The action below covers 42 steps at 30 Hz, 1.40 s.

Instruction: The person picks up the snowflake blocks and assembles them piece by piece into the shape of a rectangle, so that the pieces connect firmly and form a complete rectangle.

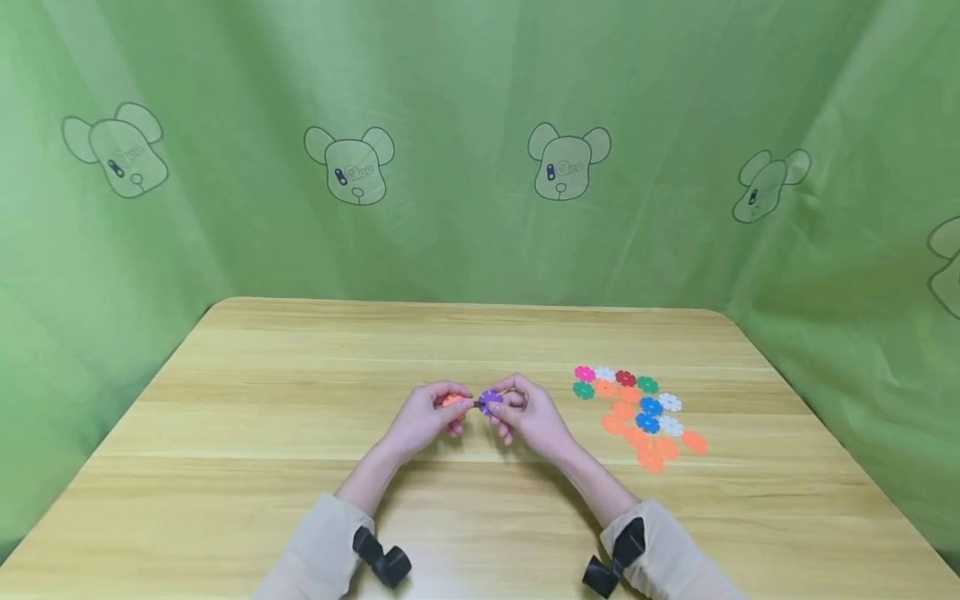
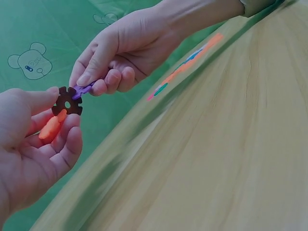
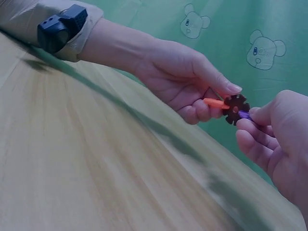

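Observation:
Above the middle of the table, my left hand (image 1: 422, 418) holds a dark brown notched snowflake disc (image 2: 67, 102) between thumb and fingers. An orange snowflake disc (image 2: 52, 128) joins it on the palm side, partly covered by the fingers. My right hand (image 1: 534, 417) pinches a purple snowflake disc (image 1: 491, 402) between thumb and index finger. Seen in the right wrist view, the purple disc meets the brown disc's edge at an angle; how deep the slots engage cannot be told.
Several flat snowflake discs in orange, blue, white, green, pink and red lie to the right on the wooden table (image 1: 262, 375), including a blue disc (image 1: 648, 422) and an orange disc (image 1: 694, 442). A green curtain (image 1: 465, 242) stands behind the table and on both sides.

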Each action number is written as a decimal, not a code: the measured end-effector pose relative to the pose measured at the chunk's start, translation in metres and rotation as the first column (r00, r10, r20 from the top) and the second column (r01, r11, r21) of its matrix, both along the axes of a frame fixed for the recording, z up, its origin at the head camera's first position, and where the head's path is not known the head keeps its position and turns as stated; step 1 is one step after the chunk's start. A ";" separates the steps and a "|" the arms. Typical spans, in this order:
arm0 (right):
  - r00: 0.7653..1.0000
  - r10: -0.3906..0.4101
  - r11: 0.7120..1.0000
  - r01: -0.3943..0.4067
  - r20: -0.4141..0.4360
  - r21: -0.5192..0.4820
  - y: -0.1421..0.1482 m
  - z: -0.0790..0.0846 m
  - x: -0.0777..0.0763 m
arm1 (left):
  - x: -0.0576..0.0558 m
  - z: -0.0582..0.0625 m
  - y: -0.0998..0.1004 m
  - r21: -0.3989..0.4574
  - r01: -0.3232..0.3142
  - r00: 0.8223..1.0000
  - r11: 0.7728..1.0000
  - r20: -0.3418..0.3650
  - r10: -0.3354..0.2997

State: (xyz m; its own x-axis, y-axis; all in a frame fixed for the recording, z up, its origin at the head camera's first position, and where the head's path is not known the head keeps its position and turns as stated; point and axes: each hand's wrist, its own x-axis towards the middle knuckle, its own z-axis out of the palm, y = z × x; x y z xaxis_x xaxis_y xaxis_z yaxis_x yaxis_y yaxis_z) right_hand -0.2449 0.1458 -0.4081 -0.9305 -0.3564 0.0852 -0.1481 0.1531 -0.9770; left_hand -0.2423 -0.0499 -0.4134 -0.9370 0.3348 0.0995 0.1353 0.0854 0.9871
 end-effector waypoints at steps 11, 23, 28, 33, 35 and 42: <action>1.000 -0.008 1.000 0.008 0.014 -0.009 -0.002 -0.003 -0.001 | 0.000 -0.002 -0.002 -0.086 0.079 0.996 0.993 -0.028 -0.081; 0.999 -0.001 0.996 0.005 0.047 -0.089 -0.007 -0.003 0.002 | 0.003 -0.001 0.003 -0.108 0.022 0.998 0.994 -0.053 -0.027; 0.998 0.035 0.991 -0.028 0.055 -0.128 -0.009 -0.004 0.005 | 0.004 -0.001 0.005 -0.089 0.002 0.999 0.996 -0.039 -0.006; 0.998 0.033 0.992 -0.026 0.061 -0.121 -0.009 -0.004 0.006 | 0.005 0.000 0.005 -0.093 0.003 0.999 0.996 -0.052 -0.008; 0.997 0.029 0.993 -0.021 0.065 -0.116 -0.009 -0.004 0.006 | 0.005 0.001 0.005 -0.103 0.003 0.998 0.995 -0.065 -0.010; 0.997 0.036 0.995 -0.029 0.074 -0.097 -0.008 -0.002 0.005 | 0.005 -0.001 0.005 -0.159 0.005 0.995 0.987 -0.096 -0.020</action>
State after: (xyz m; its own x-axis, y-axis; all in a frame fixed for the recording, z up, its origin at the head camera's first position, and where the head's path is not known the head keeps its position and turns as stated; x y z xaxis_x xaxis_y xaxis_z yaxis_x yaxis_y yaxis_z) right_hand -0.2397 0.1380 -0.4104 -0.9236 -0.3801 0.0498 -0.0763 0.0548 -0.9956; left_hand -0.2371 -0.0452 -0.4140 -0.9212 0.3651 0.1347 0.2319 0.2370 0.9434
